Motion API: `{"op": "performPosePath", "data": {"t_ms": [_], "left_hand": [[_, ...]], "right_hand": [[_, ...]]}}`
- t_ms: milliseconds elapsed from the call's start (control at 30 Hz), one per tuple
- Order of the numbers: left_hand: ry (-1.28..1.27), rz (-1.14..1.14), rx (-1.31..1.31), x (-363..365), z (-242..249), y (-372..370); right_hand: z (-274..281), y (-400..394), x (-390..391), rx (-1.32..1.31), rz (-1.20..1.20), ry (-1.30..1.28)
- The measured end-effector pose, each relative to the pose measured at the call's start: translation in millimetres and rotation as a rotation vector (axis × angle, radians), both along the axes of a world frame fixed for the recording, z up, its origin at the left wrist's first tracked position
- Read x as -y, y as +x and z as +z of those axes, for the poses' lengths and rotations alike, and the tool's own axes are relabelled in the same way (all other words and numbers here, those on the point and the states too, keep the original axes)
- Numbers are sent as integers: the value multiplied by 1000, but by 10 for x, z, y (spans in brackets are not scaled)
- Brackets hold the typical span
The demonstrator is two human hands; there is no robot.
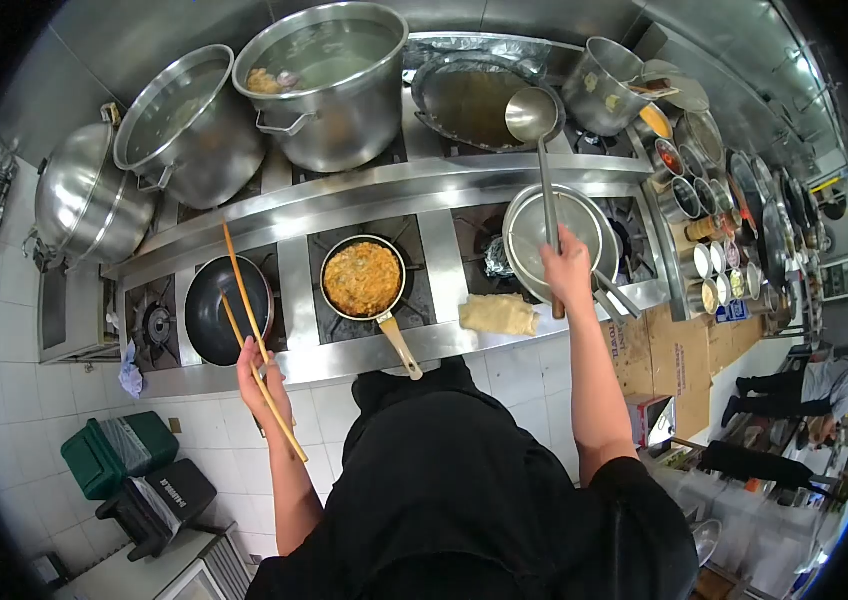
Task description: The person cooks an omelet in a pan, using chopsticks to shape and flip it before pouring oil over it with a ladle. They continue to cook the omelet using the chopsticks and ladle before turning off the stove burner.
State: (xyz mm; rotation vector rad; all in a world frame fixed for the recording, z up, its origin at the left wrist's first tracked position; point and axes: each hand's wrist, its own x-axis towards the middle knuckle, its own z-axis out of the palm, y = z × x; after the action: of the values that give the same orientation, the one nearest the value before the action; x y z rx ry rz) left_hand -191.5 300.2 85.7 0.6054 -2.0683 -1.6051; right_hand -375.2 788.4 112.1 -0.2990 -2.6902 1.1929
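Head view looks straight down on a long steel stove (364, 195), and every place below is given relative to this stove.

The left hand (262, 380), at the stove's front edge on the left side, is closed around a pair of long wooden chopsticks (249, 325). The sticks pass through the fist; their far ends point over an empty black pan (228, 309) on the front left burner. The right hand (569, 272), at the front right part of the stove, is closed around the long handle of a steel ladle (532, 113). The ladle bowl reaches to the back row, over a dark wok (474, 100) that holds brownish liquid.

At the back of the stove stand two large steel stockpots: the bigger pot (329, 85) holds pale broth with some pieces floating, the left pot (189, 125) holds clear liquid. Under the right hand sits a wide steel bowl (554, 240); I cannot tell its content. On the front middle burner a small frying pan (364, 280) holds an orange-brown mixture, its handle pointing to the person. Beside it, on the front ledge, lies a folded yellowish cloth (499, 314).

Both arms are stretched forward, bare below black sleeves, the right one reaching further.
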Motion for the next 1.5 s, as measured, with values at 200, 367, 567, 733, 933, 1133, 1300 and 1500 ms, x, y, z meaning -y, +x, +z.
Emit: {"op": "performPosePath", "data": {"t_ms": [200,367,567,733,933,1133,1300,1500], "left_hand": [[-11,20,11,-34,-103,47],[-46,32,89,-42,-159,160],[-51,49,54,-37,-144,137],[-48,43,0,11,-123,78],[-54,47,28,56,-123,74],[-40,51,44,64,-104,103],[-43,85,49,71,-71,149],[-51,80,62,61,-46,239]], "right_hand": [[-13,-401,-93,57,8,42],[-96,-486,-123,59,32,-38],[-89,-466,-75,137,-15,-120],[-147,-464,-92,137,5,-174],[35,-374,-12,159,10,-521],[513,-185,7,265,59,-858],[937,140,17,316,145,-829],[1241,610,137,461,240,-801]]}}
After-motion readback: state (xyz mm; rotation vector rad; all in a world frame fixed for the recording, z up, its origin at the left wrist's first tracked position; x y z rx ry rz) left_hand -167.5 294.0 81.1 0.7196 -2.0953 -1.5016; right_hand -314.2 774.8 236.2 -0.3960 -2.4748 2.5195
